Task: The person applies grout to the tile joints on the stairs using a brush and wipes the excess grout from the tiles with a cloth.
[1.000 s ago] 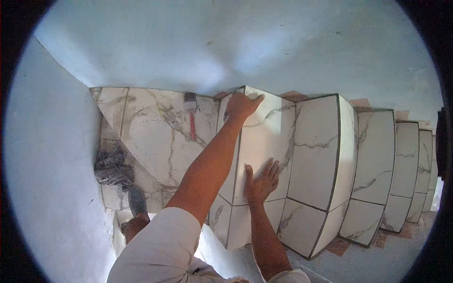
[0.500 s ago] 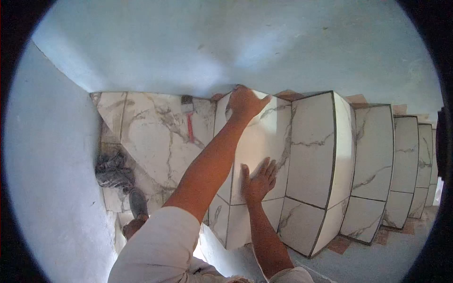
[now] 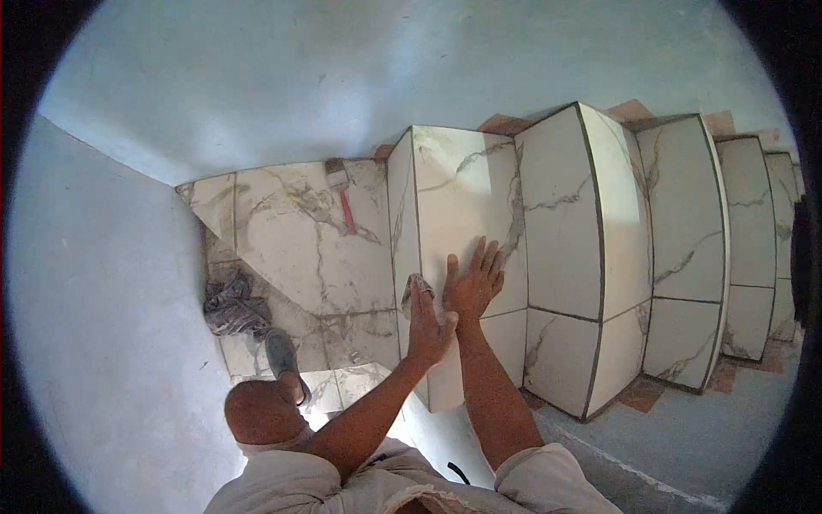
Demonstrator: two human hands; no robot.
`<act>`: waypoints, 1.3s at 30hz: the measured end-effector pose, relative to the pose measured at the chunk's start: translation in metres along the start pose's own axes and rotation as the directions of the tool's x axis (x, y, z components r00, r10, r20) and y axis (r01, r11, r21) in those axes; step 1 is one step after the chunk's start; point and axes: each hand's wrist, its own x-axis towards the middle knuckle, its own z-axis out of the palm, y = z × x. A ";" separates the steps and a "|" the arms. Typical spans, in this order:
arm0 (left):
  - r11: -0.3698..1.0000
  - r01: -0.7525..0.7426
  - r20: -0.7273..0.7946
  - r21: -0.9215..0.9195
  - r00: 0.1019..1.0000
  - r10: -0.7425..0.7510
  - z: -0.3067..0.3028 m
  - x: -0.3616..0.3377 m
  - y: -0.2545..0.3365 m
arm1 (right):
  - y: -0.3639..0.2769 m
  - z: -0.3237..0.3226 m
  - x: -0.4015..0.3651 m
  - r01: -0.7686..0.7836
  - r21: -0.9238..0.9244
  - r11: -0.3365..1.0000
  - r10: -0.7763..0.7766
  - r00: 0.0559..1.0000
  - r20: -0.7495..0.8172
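Note:
My left hand [image 3: 428, 334] presses a small grey cloth [image 3: 409, 295] against the dark edge of the nearest tiled step, fingers together and thumb out to the right. Just right of it, my right hand [image 3: 473, 287] lies flat with spread fingers on the pale, grey-veined tile [image 3: 454, 206] of that step. Nothing shows in the right hand. The two hands are close together, near the joint between the large tile and the smaller one below it.
A brush [image 3: 345, 201] with a red handle lies on the landing tiles [image 3: 282, 248]. A crumpled dark cloth [image 3: 233, 308] is beside a sandalled foot [image 3: 287, 364]. More tiled steps [image 3: 685, 206] run off right, along a blue-grey wall [image 3: 257, 86].
My left hand has come down the step edge with the cloth, from near the wall to beside my right hand. The view has shifted; my right hand stays flat on the tile.

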 end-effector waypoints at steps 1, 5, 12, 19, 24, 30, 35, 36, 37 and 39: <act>0.996 -0.086 0.016 -0.023 0.996 0.086 0.000 -0.008 -0.011 | 0.001 0.000 0.001 -0.010 0.010 1.000 0.010 1.000 0.006; 0.867 -0.430 -0.091 0.252 0.881 0.464 0.011 0.150 -0.025 | 0.002 0.009 0.002 -0.020 -0.003 1.000 0.020 1.000 -0.003; 0.796 -0.543 0.139 0.267 0.839 0.526 -0.012 0.103 -0.042 | 0.004 0.009 -0.001 -0.015 0.036 0.999 0.017 0.997 -0.070; 0.918 -0.355 0.390 0.178 0.882 0.266 -0.005 -0.187 -0.058 | 0.016 0.013 -0.004 0.016 0.355 0.935 0.040 0.988 -0.150; 0.946 -0.318 0.120 -0.062 0.939 0.323 -0.002 -0.054 -0.059 | 0.020 0.017 -0.005 0.110 0.517 0.849 0.022 0.970 -0.244; 0.974 -0.084 0.184 -0.208 0.975 0.124 0.015 -0.210 -0.104 | 0.026 0.029 -0.007 0.212 0.498 0.841 -0.060 0.951 -0.304; 0.983 -0.146 0.078 -0.109 0.985 0.155 0.012 -0.144 -0.113 | 0.018 0.024 -0.010 0.198 0.466 0.862 -0.085 0.964 -0.251; 0.982 -0.148 0.064 -0.118 0.986 0.157 0.007 -0.115 -0.114 | 0.018 0.024 -0.009 0.144 0.463 0.875 -0.053 0.978 -0.204; 0.970 -0.174 0.099 -0.171 0.976 0.193 0.004 -0.095 -0.118 | 0.019 0.025 -0.010 0.215 0.460 0.861 -0.115 0.965 -0.235; 0.951 -0.218 0.017 -0.218 0.974 0.227 0.013 -0.104 -0.126 | 0.018 0.026 -0.009 0.205 0.461 0.863 -0.112 0.969 -0.221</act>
